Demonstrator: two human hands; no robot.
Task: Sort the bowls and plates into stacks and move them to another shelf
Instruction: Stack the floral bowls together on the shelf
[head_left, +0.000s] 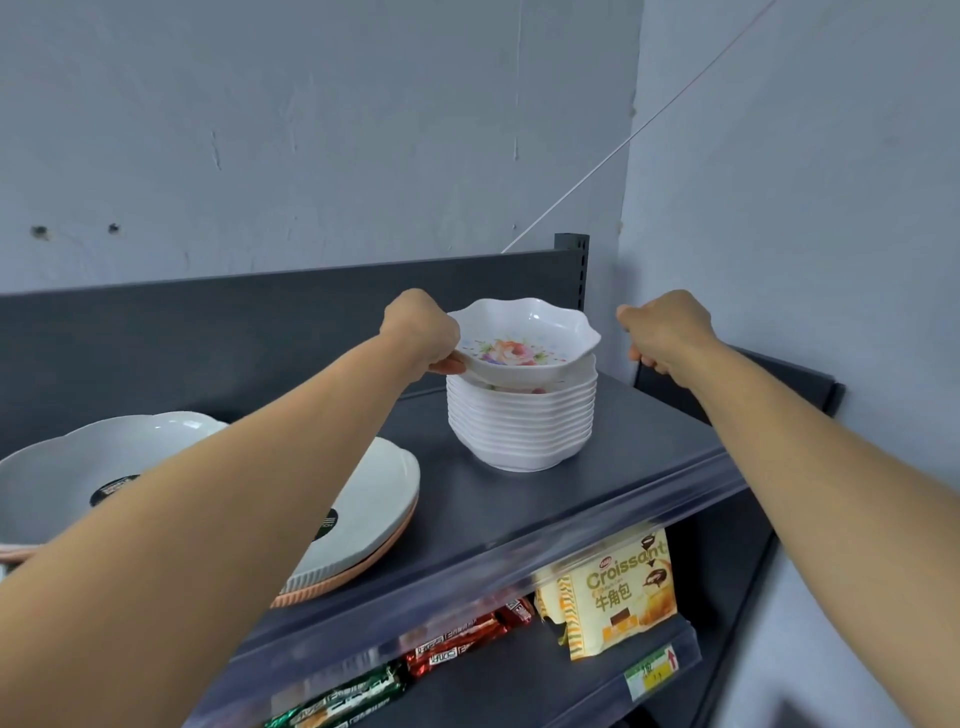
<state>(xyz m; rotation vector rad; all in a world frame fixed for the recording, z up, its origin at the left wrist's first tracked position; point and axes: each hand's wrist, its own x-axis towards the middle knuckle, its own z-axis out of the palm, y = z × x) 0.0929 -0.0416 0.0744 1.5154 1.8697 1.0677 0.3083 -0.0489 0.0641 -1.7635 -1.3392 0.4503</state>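
Fingers (451, 366) of left hand (421, 332) pinch top bowl (519, 345) rim, tilted on bowl stack (519, 431) | right hand (667, 335) curled, empty, beside stack.

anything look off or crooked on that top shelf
The top floral bowl sits tilted on the stack of white bowls, not nested flat, with the left hand gripping its rim. Nothing looks spilled or broken.
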